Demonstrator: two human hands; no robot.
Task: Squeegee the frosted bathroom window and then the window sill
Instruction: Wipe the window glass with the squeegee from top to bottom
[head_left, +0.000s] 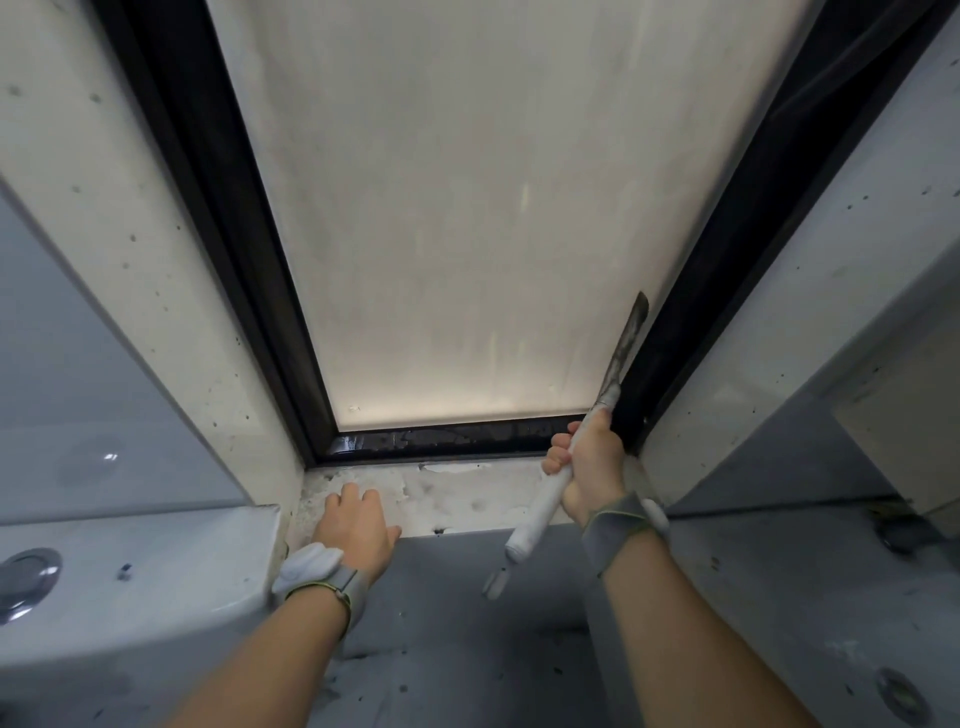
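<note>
Right fingers (558, 457) curled round squeegee (618, 364) handle, blade seemingly against window (467, 234); left hand (356, 525) flat on sill (467, 499).

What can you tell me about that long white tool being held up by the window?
It is a squeegee with a white, plastic-looking handle and a thin, grimy dark blade. The right hand grips the handle about midway, fingers curled round it. The tool points upward, tilted, with its blade turned edge-on along the lower right side of the frosted window pane, beside the black frame. The handle's lower end hangs free below the pale, stained window sill.
</note>
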